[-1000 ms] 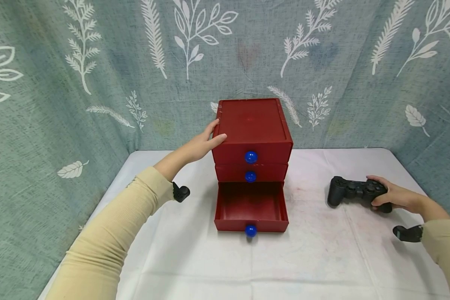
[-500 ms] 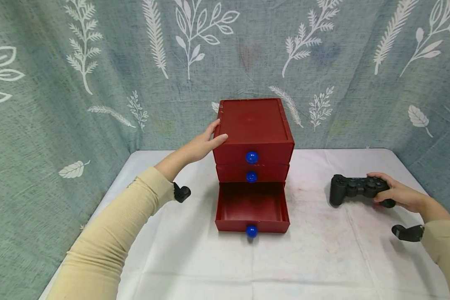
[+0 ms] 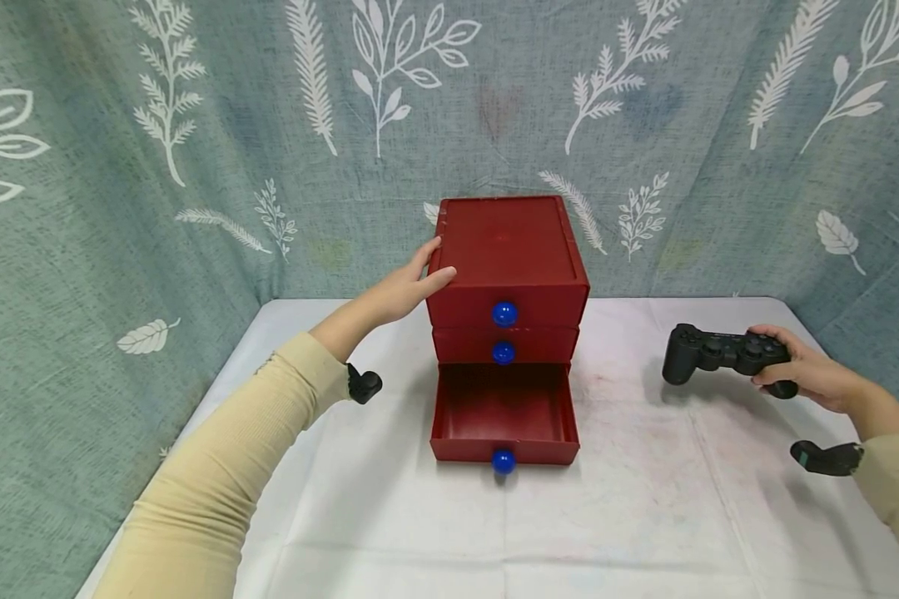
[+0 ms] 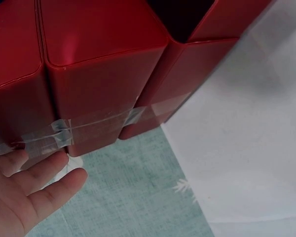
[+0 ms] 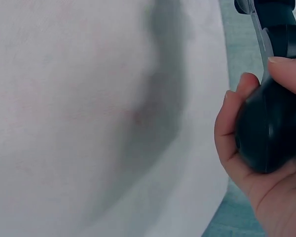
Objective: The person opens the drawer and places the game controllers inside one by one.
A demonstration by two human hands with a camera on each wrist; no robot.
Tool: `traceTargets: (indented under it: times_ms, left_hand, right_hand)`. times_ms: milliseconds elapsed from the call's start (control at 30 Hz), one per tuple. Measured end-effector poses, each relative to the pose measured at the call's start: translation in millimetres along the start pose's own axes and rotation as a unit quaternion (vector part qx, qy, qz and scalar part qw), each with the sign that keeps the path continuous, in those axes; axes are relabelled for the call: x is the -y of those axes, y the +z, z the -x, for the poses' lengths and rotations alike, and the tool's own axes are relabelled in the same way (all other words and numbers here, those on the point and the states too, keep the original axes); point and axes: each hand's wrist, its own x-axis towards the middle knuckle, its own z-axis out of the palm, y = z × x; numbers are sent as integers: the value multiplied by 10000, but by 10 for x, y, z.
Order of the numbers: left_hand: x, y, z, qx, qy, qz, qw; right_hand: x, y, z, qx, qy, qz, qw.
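Observation:
A red drawer unit [image 3: 505, 241] with blue knobs stands at the back middle of the table. Its bottom drawer [image 3: 504, 416] is pulled out and nothing lies in it; the two drawers above are closed. My left hand [image 3: 400, 291] rests at the unit's upper left edge, thumb on the top and fingers along the side. In the left wrist view the fingers [image 4: 56, 195] are straight beside the taped red side wall. My right hand [image 3: 817, 374] grips a black game controller [image 3: 727, 351] by its right handle, raised over the cloth with a shadow below.
A white cloth [image 3: 614, 516] covers the table. Grey-green curtains with white leaf prints [image 3: 389, 58] hang behind it and at both sides. Clear tape [image 4: 103, 121] runs across the unit's side. Black wrist mounts [image 3: 363, 384] stick out at both sleeves.
The right hand has lifted the game controller off the table and shifted it slightly right and away. The left hand and the drawer unit have stayed in place.

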Motion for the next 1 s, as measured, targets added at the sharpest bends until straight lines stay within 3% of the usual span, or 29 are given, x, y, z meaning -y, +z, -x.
traceTargets:
  times_ms: [333,567,1000]
  left_hand:
    - [-4,4,-2,18,46,74,10000]
    - [-9,-4,-4,25,88,63,9999]
    - [9,5,-4,0,-3,27,10000]
  right_hand:
    - [240,-3,79,-136,-63,-85,9999]
    - [397,46,186,26,-20,-163,9999]
    - [662,307,323,341,180,-302,9988]
